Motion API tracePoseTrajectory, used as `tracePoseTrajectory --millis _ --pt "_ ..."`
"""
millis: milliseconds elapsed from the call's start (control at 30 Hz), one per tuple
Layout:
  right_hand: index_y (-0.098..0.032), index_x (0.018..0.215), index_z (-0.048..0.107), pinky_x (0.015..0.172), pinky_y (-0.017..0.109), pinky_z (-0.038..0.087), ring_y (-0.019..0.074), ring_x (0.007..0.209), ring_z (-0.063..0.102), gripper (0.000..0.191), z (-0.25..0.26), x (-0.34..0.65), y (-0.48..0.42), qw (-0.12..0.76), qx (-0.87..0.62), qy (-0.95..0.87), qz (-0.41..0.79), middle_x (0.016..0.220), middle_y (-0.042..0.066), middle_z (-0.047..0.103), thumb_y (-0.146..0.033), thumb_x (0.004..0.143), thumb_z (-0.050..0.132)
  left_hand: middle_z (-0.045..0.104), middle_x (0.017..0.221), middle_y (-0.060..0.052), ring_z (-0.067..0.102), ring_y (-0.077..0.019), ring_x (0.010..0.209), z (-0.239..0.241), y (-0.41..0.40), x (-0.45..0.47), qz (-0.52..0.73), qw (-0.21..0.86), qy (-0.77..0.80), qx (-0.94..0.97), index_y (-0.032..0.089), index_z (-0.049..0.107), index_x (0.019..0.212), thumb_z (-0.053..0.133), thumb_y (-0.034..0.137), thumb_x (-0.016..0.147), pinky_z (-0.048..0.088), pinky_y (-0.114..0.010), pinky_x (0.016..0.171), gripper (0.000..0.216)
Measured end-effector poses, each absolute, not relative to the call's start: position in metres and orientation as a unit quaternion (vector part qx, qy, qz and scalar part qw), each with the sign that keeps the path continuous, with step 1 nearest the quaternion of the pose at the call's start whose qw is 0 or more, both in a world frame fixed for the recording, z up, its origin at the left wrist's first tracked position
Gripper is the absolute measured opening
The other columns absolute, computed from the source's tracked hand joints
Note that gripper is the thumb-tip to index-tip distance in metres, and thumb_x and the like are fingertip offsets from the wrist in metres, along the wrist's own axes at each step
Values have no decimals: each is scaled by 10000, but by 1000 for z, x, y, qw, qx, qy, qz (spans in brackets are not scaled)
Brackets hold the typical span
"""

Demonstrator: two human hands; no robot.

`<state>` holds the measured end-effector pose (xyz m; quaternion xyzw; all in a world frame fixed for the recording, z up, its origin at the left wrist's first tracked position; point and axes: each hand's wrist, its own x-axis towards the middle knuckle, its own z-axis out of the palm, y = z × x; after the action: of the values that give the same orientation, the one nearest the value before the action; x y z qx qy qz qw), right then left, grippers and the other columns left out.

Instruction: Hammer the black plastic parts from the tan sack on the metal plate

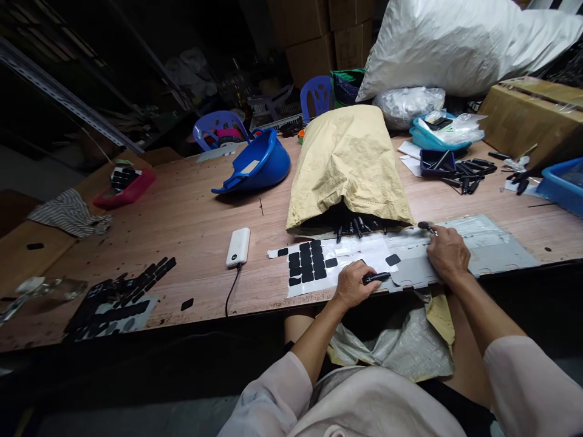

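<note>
My left hand (353, 284) is closed round a black pen-shaped piece (376, 277) at the table's front edge. To its right, my right hand (449, 252) is closed on a small tool with a dark rounded end (426, 227), which points up and left above a grey board (489, 243). Rows of black stickers (306, 264) on a white backing sheet lie left of my left hand. One loose black sticker (392, 260) sits between my hands. Behind them, a yellowish sack (348, 158) lies with its mouth facing me, several black pen-shaped pieces (357, 226) showing inside.
A white power bank (238, 247) with a cable lies to the left. Farther back are a blue scoop-like basin (262, 161) and a red tray (124, 189). Loose black pieces (469, 173), a cardboard box (531, 121) and a blue tub (565, 182) stand at the right.
</note>
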<state>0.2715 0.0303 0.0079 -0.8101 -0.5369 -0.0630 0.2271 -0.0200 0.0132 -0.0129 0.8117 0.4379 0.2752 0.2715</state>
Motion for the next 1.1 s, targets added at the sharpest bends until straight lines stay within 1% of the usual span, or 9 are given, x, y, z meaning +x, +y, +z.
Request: tracePoseTrajectory --millis 100,167,233,300,500,667,833,1000,1100 --pt "-177 1234 728 816 383 496 259 941 634 352 16 259 10 344 -776 -528 -45 1090 138 726 -308 1001 500 719 877 -29 671 -199 831 -14 14 -19 281 280 438 807 218 821 936 915 253 799 521 -305 772 170" --pt "-194 1219 733 833 381 534 245 924 662 329 21 239 -13 411 -730 -546 -8 1092 121 747 -349 1015 525 720 874 -27 672 -196 823 -14 14 -19 283 290 437 803 218 822 920 915 245 791 518 -303 764 161" --pt "-214 1193 743 831 367 565 237 934 698 295 26 213 -38 450 -681 -577 39 1059 101 765 -374 1039 549 720 869 -22 672 -194 820 -14 14 -20 282 300 438 799 221 822 905 921 240 779 515 -301 757 162" --pt "-227 1180 747 852 353 585 223 952 728 254 26 188 -59 465 -634 -613 76 1043 84 778 -357 1054 569 717 861 -18 675 -198 833 -15 15 -20 281 307 441 796 224 822 899 934 243 765 514 -304 763 176" --pt "-243 1211 749 796 324 603 197 862 746 234 15 155 -83 447 -586 -669 97 957 48 779 -272 1062 571 720 873 -8 676 -202 874 -14 15 -19 279 317 444 791 236 806 901 938 231 760 520 -312 812 193" --pt "-242 1304 726 888 337 609 205 953 749 287 15 152 -85 452 -577 -677 65 1030 62 778 -236 1063 571 713 867 -7 669 -202 874 -11 16 -18 274 320 445 791 226 792 871 938 234 751 512 -313 809 189" --pt "-262 1274 744 819 345 615 213 878 747 298 12 152 -87 405 -608 -678 76 969 55 774 -305 1087 517 712 856 -6 670 -200 871 -12 15 -18 277 316 443 792 235 795 866 906 223 785 518 -313 810 138" --pt "-258 1259 743 878 375 611 234 949 751 299 19 162 -86 420 -635 -646 56 1026 85 782 -357 1087 519 711 858 -6 668 -199 864 -11 15 -18 276 319 445 790 237 804 855 914 229 766 521 -309 801 142" --pt "-256 1240 742 854 371 602 234 928 747 297 18 163 -88 408 -642 -647 52 1009 83 780 -364 1089 510 711 853 -8 665 -197 854 -10 15 -17 276 321 450 786 229 805 846 917 216 752 517 -305 794 147"
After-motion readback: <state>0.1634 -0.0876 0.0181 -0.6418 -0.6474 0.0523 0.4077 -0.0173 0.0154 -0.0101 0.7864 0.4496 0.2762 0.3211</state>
